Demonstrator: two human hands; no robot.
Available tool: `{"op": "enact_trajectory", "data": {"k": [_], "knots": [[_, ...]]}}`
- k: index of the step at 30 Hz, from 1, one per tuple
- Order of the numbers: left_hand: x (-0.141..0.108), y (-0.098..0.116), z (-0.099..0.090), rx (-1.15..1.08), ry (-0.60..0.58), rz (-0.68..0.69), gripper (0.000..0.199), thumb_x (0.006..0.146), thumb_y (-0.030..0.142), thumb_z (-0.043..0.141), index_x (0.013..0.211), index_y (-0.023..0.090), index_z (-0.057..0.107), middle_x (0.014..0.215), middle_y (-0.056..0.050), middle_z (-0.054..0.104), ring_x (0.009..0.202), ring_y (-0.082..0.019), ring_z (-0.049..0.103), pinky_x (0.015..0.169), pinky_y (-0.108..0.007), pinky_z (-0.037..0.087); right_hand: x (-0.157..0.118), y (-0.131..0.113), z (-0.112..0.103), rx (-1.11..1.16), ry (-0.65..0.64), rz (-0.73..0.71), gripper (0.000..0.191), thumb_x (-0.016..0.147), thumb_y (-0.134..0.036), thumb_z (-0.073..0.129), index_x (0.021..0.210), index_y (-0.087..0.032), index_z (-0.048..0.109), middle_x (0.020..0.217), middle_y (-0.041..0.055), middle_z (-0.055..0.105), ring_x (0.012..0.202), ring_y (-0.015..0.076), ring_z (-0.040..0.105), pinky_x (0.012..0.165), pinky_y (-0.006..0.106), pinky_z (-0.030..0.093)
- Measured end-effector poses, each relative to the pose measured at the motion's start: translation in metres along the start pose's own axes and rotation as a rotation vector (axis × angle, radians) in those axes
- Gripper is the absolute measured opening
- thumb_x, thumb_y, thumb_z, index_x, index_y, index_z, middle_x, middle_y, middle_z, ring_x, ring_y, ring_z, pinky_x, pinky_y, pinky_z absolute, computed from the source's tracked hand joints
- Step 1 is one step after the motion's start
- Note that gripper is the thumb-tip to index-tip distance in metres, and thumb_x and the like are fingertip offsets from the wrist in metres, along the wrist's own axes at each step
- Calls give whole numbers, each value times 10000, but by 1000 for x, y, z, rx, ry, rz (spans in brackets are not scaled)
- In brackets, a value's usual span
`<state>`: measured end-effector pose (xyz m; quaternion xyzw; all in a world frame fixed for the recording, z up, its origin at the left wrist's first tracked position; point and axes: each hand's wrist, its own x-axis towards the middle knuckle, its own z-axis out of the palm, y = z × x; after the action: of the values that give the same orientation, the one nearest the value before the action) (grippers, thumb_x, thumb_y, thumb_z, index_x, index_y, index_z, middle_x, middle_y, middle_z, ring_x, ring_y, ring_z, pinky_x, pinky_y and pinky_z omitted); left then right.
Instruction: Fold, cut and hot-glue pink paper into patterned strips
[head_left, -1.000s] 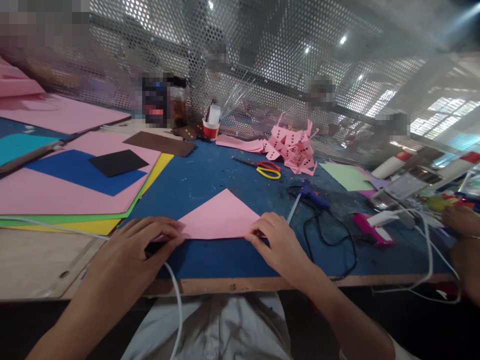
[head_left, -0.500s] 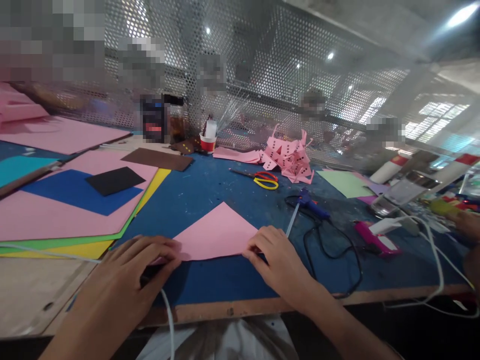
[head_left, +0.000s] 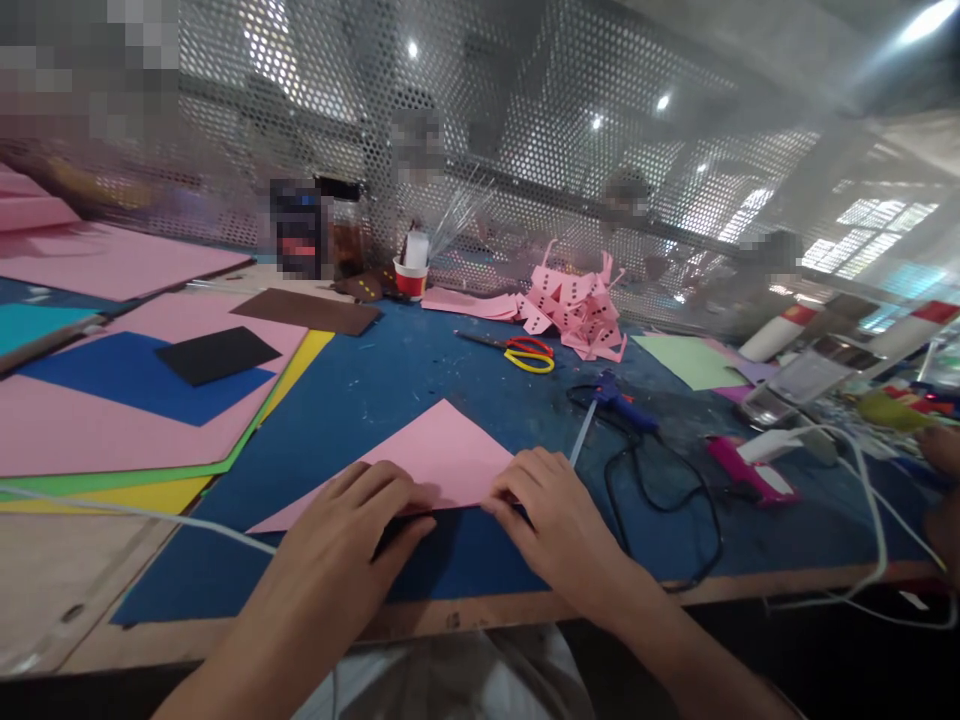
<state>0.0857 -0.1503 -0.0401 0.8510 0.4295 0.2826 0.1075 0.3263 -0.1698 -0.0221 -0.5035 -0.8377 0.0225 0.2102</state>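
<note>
A triangle of pink paper (head_left: 450, 455) lies on the blue work surface, its point facing away from me and its long edge towards me. My left hand (head_left: 360, 530) is on that near edge, left of the middle, fingers on top and thumb just in front. The left corner of the paper shows beyond this hand. At the right end, my right hand (head_left: 540, 510) pinches the paper between curled fingers and thumb, which hide that corner. Past my right fingers lies a blue glue gun (head_left: 622, 405) with a glue stick in it.
Scissors (head_left: 529, 353) with red and yellow handles lie further back, before a heap of dotted pink cutouts (head_left: 577, 310). Coloured sheets (head_left: 187, 440) are stacked at left. A white cord (head_left: 172, 518) passes near my left arm. A magenta tool (head_left: 754, 470) and another person's hand (head_left: 941, 455) are at right.
My left hand has slid right along the near edge, from the left corner towards the middle, uncovering that corner. My right hand stays at the right end.
</note>
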Motion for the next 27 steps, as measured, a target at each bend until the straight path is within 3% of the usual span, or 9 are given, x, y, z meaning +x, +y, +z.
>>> {"op": "enact_trajectory", "data": {"k": [8,18,27], "knots": [[17,13,6,-39,-26,5,203,979,266,478,939,227,673,935,-47,686,897,-237,596,814,-386,467,1,-1,-3,25,-15,9,109,993,-292,591,926,-210,617,970,40,677,940,216,561,821,371,382],[17,12,7,-58,-29,0,162,985,256,501,921,203,640,919,-50,652,875,-232,561,801,-395,448,15,-15,7,45,-52,-14,82,972,-280,632,941,-204,633,993,20,687,957,203,578,803,358,368],[18,18,3,-14,-6,25,199,988,265,467,911,207,640,911,-53,682,860,-224,599,790,-389,464,14,-13,10,86,-23,-4,116,989,-313,606,936,-210,620,996,22,686,951,194,572,800,339,357]]}}
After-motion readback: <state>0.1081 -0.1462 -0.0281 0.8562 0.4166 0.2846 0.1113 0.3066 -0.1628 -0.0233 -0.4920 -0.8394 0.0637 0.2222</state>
